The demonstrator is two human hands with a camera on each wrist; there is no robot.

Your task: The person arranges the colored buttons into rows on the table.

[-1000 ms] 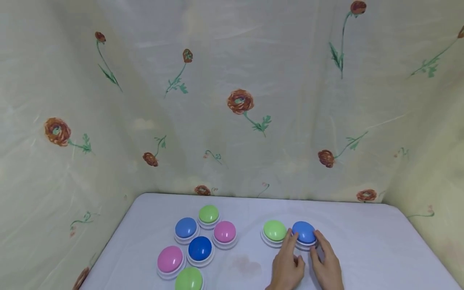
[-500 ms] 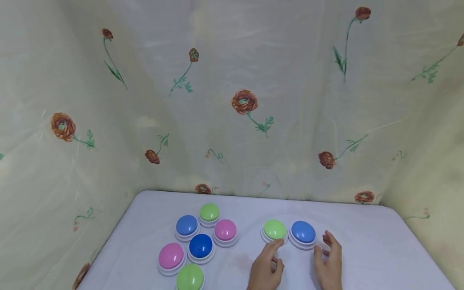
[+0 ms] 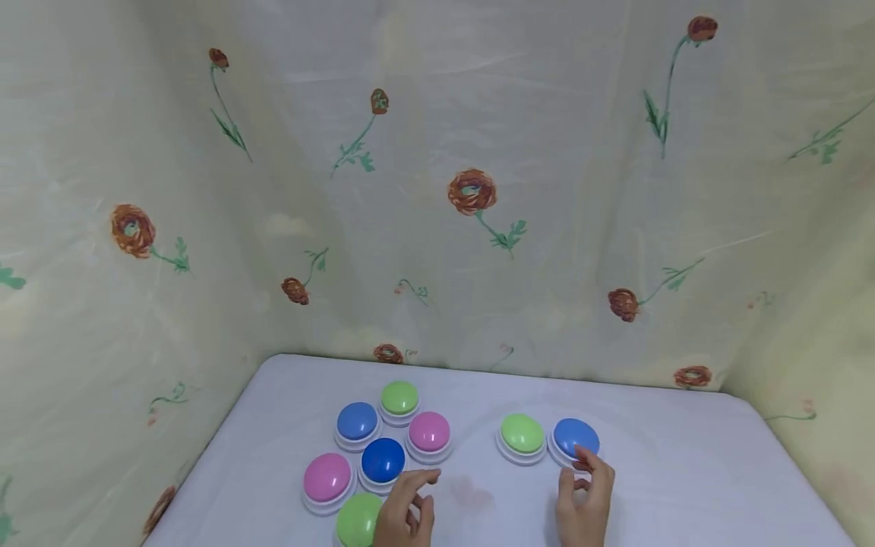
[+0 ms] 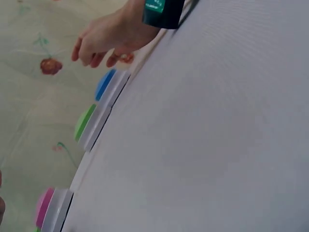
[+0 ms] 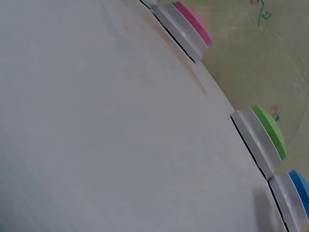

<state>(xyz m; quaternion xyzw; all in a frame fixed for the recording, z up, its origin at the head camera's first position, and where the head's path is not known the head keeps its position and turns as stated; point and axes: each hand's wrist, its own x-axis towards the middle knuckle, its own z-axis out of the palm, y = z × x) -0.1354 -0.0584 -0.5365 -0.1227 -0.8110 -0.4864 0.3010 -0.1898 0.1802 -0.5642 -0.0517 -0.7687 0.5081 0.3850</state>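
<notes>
Dome-topped push buttons on round white bases lie on a white table. My right hand [image 3: 585,503] hovers just in front of a blue button [image 3: 574,434], fingers loosely bent and its fingertip overlapping the dome's edge; whether they touch cannot be told in the head view. In the left wrist view that hand [image 4: 113,38] appears above the blue button [image 4: 105,86]. A green button [image 3: 522,433] sits left of the blue one. My left hand [image 3: 408,510] holds nothing, index finger reaching forward, beside a dark blue button [image 3: 383,459] and partly over a front green button [image 3: 357,520].
The left group also has a pink button [image 3: 429,431], a back green button [image 3: 399,397], a lighter blue button [image 3: 357,420] and another pink button [image 3: 326,477]. A flower-printed curtain [image 3: 547,228] encloses the white table [image 3: 683,456] at back and sides.
My hands were both around the blue button on the right, then parted from it. My left hand has moved left to the button group. My right hand drew back, then came over its front edge.
</notes>
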